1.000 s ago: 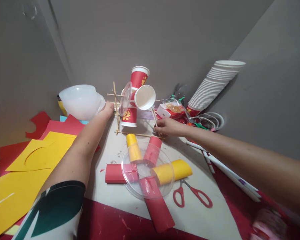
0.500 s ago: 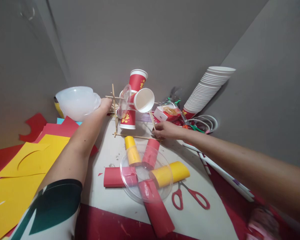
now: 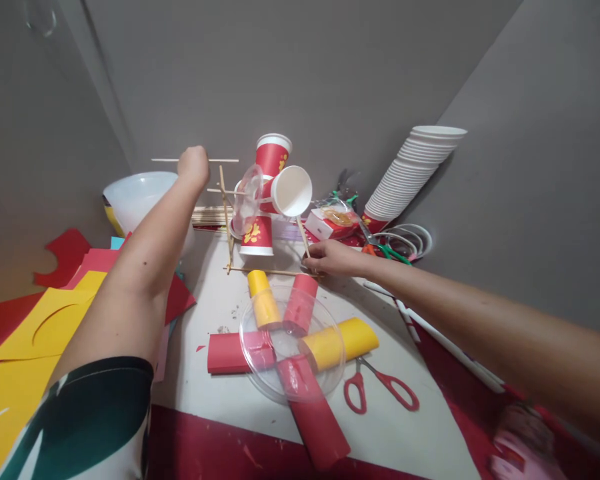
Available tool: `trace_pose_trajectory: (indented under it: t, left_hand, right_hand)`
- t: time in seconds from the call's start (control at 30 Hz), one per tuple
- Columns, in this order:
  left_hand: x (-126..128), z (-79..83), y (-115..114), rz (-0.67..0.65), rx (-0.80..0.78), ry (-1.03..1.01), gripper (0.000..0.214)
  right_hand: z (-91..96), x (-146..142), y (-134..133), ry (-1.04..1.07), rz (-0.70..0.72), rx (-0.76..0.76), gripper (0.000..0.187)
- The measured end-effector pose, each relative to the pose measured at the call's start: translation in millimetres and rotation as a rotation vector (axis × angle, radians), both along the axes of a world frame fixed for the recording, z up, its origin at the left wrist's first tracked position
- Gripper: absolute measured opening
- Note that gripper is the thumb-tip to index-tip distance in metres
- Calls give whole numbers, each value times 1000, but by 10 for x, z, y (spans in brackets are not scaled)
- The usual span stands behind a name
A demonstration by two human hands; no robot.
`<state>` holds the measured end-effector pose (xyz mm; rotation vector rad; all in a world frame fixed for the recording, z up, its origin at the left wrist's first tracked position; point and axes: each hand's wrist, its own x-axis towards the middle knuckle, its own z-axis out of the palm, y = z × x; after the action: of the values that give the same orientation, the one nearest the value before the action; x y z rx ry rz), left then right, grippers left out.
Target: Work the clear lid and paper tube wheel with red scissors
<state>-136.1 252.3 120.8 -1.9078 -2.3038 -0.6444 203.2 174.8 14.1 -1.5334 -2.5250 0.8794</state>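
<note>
My left hand [image 3: 193, 165] is raised and closed around a thin wooden stick [image 3: 223, 161] held level. My right hand [image 3: 330, 258] pinches the lower right corner of a stick frame [image 3: 265, 271], where a slanted stick meets the base; its fingertips are partly hidden. Red and white paper cups [image 3: 274, 157] are joined in a wheel on the frame, one open cup facing me. A clear plastic lid [image 3: 250, 193] sits at the wheel's left side, with a stick through it. Nearer me lies a clear round lid [image 3: 293, 393] with red and yellow paper tubes [image 3: 357, 339] around it.
Red-handled scissors [image 3: 360, 393] lie right of the tubes. A tall stack of white cups [image 3: 415, 170] leans at the back right, beside a coiled white cable [image 3: 415, 240]. Several sticks [image 3: 207, 216] and a translucent bowl [image 3: 135, 193] are back left. Coloured paper [image 3: 25, 380] covers the left.
My left hand has risen and moved left from behind the frame, now with a stick in it. My right hand stays at the frame's lower right corner.
</note>
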Motion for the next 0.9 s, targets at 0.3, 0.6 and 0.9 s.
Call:
trace_pose_trajectory:
  t: [0.3, 0.6, 0.9]
  left_hand:
    - [50, 555, -329, -65, 498, 37, 28]
    - [938, 612, -1893, -629, 910, 386, 30]
    - [1218, 395, -2343, -911, 958, 610, 26]
  right_hand:
    - [271, 112, -153, 375, -111, 81, 23]
    - [967, 21, -1246, 1216, -88, 325, 32]
    - [1030, 348, -1944, 1360, 98, -191, 31]
